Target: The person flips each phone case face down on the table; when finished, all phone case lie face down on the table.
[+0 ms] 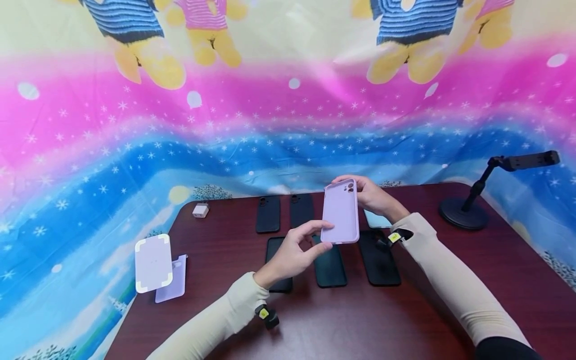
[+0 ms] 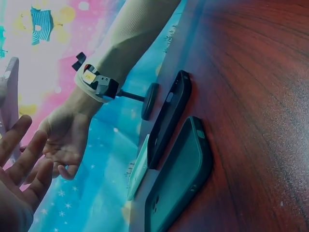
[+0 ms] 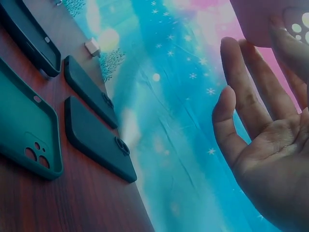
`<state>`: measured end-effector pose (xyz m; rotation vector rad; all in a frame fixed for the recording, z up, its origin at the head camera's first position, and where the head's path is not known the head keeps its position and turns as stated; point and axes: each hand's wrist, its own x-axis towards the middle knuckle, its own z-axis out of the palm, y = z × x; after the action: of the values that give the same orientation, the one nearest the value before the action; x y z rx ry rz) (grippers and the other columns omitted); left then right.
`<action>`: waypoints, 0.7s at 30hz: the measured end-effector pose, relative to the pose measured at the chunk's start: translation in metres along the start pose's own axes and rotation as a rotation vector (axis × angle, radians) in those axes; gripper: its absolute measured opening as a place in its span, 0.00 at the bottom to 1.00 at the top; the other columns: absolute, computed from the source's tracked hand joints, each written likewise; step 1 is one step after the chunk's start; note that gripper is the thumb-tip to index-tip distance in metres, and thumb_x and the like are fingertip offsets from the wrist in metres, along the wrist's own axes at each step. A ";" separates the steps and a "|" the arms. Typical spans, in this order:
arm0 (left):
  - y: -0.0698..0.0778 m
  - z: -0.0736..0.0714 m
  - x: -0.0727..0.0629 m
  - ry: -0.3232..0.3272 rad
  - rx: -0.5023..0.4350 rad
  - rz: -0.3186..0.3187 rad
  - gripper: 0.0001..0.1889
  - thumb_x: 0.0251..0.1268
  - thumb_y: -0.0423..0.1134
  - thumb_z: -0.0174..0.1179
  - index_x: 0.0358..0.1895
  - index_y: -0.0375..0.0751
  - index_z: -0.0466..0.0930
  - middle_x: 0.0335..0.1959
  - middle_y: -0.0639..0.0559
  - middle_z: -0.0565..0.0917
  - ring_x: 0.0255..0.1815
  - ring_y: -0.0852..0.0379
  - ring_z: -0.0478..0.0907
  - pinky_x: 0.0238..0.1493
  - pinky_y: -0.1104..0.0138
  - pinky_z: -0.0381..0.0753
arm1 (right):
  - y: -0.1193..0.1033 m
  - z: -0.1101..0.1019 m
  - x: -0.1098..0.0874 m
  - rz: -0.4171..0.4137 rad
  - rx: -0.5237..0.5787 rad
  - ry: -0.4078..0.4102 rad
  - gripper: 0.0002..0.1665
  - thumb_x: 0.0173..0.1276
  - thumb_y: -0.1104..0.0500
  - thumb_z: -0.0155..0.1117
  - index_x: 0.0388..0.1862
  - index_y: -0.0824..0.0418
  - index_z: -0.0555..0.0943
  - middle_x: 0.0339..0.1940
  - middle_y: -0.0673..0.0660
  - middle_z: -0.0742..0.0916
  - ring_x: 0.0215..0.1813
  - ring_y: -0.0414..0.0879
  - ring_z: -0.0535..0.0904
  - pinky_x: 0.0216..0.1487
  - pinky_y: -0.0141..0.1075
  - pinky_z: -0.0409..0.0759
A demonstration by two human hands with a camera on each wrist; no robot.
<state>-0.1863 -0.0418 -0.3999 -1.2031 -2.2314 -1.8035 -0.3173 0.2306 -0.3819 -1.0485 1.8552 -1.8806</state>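
A lilac phone case (image 1: 339, 212) is held up over the table, its open inner side towards the head camera and its camera cutouts at the top right. My left hand (image 1: 292, 252) pinches its lower left corner between thumb and fingers. At the top, my right hand (image 1: 378, 197) grips the edge beside the cutouts; the right wrist view shows the thumb against the case (image 3: 258, 24). Beneath lie a dark green case (image 1: 331, 265), a black case (image 1: 380, 265) and another black case (image 1: 283, 285) partly hidden by my left hand.
Two dark cases, one (image 1: 268, 215) beside the other (image 1: 300, 210), lie farther back. A light blue case (image 1: 377, 220) is partly behind my right hand. At left are a white plug (image 1: 200, 210), a white panel (image 1: 154, 262) and a lilac piece (image 1: 175, 287). A black stand (image 1: 468, 212) occupies the right.
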 end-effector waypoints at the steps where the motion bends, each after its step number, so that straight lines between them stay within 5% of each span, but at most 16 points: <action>1: 0.000 0.000 0.000 0.002 0.011 0.002 0.21 0.74 0.33 0.62 0.67 0.46 0.77 0.58 0.45 0.84 0.49 0.52 0.79 0.38 0.64 0.81 | 0.000 0.000 0.000 -0.001 -0.001 0.002 0.20 0.79 0.65 0.57 0.65 0.51 0.79 0.62 0.47 0.86 0.56 0.43 0.85 0.50 0.36 0.87; 14: -0.002 -0.001 0.002 0.020 0.118 0.032 0.27 0.75 0.36 0.61 0.74 0.48 0.68 0.52 0.47 0.89 0.43 0.52 0.83 0.29 0.68 0.77 | -0.002 0.003 0.003 0.021 0.082 -0.025 0.15 0.83 0.62 0.52 0.64 0.59 0.71 0.58 0.57 0.88 0.58 0.45 0.86 0.53 0.34 0.85; 21: -0.001 -0.005 0.003 0.042 0.139 0.033 0.39 0.75 0.37 0.62 0.82 0.55 0.53 0.51 0.49 0.89 0.40 0.58 0.83 0.28 0.65 0.79 | -0.001 0.003 0.004 0.022 0.105 0.015 0.16 0.83 0.60 0.52 0.65 0.56 0.72 0.53 0.55 0.91 0.44 0.45 0.89 0.48 0.35 0.86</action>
<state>-0.1917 -0.0448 -0.3978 -1.1579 -2.2573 -1.6159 -0.3180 0.2259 -0.3799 -0.9783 1.7477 -1.9545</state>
